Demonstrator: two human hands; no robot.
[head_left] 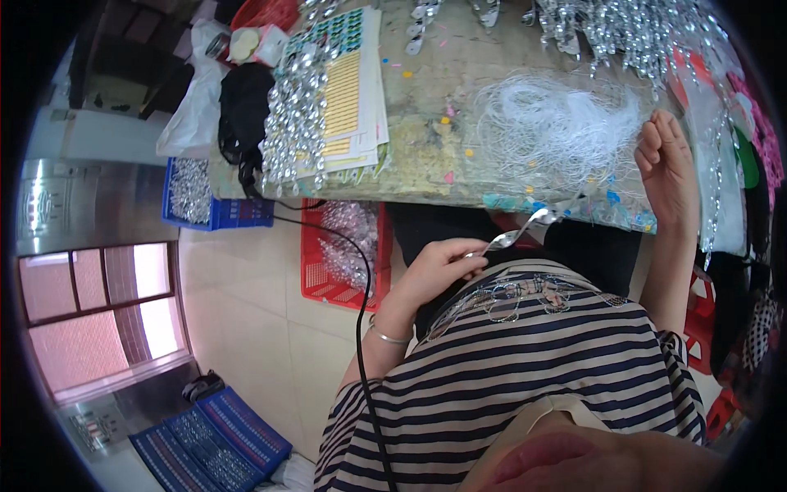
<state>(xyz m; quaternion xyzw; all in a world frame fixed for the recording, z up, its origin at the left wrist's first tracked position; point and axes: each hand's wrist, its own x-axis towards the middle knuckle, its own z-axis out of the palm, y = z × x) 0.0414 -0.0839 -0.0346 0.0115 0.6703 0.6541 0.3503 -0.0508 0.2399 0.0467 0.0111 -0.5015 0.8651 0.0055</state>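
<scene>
Near the table's front edge, my left hand [447,269] pinches one end of a shiny silver twisted strip [507,238]. The strip's far end points up and right, close to the edge. Raised at the right, my right hand [668,164] has its fingertips pressed together; anything between them is too fine to make out. Beside it, a loose tangle of white threads [557,127] lies on the worn table [434,156]. More silver twisted strips [631,33] are heaped at the far right of the table.
At the table's left, silver strips [297,115] lie on printed sheets [348,90], beside a black cloth [244,107]. A red crate [316,283] and a blue crate [234,215] hold silvery pieces. A black cable [365,328] hangs by my left arm.
</scene>
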